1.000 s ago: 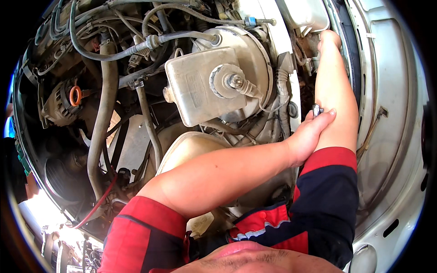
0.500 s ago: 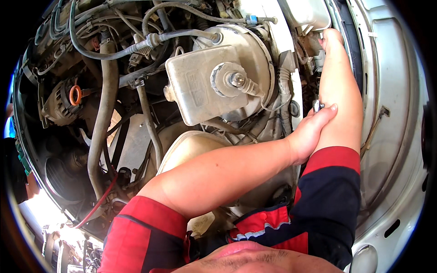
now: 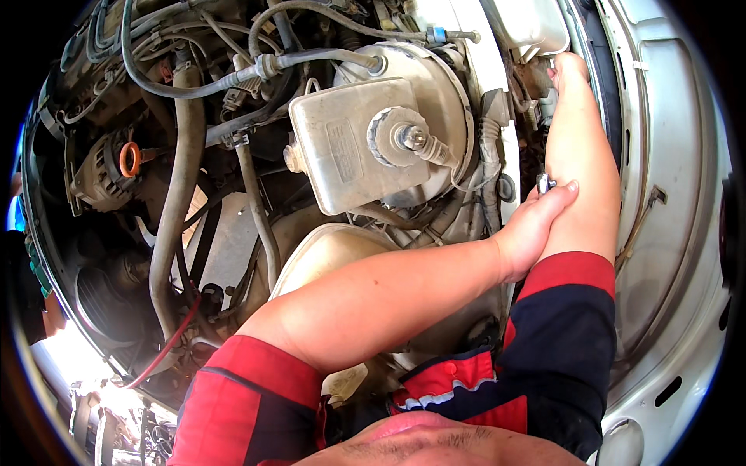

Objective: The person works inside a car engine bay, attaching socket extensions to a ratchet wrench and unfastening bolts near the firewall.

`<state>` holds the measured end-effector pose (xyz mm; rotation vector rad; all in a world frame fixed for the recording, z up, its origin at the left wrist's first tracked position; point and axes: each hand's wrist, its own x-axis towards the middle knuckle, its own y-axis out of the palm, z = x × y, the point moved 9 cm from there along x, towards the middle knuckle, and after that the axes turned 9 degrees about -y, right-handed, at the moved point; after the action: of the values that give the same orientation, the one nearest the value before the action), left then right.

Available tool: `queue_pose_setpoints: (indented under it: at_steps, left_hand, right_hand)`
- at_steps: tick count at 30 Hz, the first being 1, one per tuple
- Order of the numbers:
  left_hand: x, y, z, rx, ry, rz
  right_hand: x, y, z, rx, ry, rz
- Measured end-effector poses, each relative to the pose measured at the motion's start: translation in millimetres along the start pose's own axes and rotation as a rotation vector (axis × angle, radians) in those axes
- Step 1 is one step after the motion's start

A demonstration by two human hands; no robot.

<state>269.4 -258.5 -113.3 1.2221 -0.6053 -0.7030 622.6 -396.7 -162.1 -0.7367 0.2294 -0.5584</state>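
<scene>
Head view shows the left hand [image 3: 531, 237] at three o'clock, with its fingers curled around a small chrome metal tool [image 3: 543, 185], of which only the upper end comes out beside the thumb; the rest of it is hidden in the grip. This thumb lies across the right forearm [image 3: 584, 163] in the view, but I cannot tell if it presses on the skin. Between one and two o'clock, the right hand [image 3: 573, 68] reaches just below a white plastic tank [image 3: 536, 25]; its fingers are mostly hidden, so I cannot tell how far they are bent or what they hold. Near the centre, toward twelve o'clock, the brake-fluid reservoir [image 3: 338, 155] sits in front of the round brake booster [image 3: 447, 101]. Toward nine o'clock runs a thick grey hose [image 3: 185, 179], and beyond it are the alternator [image 3: 99, 180] and an orange ring handle [image 3: 135, 154].
</scene>
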Motion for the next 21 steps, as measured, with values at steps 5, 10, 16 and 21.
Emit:
queue_pose_setpoints:
  at_steps: [5,10,16,21]
  left_hand:
    - [-2.4,1.5,-1.6,0.039,0.034,-0.029]
    - [-1.8,-2.3,-1.7,0.008,0.037,-0.071]
    - [0.8,-5.0,3.7,-0.004,-0.024,-0.055]
    - [-1.3,-6.0,2.4,0.011,0.018,-0.101]
  right_hand:
    - [-0.8,-0.3,-0.6,0.017,-0.018,0.006]
    - [-3.3,-0.7,0.2,0.02,-0.013,-0.052]
    - [-15.3,-1.9,6.1,0.015,-0.039,-0.022]
    - [-23.1,-4.2,6.3,0.05,-0.021,-0.019]
